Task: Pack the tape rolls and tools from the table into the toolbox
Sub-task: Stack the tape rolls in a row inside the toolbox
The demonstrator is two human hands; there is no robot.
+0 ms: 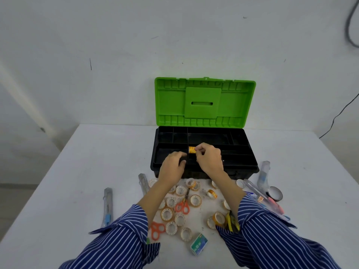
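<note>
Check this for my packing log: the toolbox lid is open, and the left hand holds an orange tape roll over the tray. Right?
Not quite. The head view shows the right hand pinching the orange tape roll over the tray; the left hand holds nothing visible. The toolbox lid is open.

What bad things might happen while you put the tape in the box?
The right hand pinches the tape roll only by its edge above the toolbox tray, so it might slip into the wrong compartment. The sleeves hang over loose tape rolls and orange scissors and might sweep them aside.
</note>
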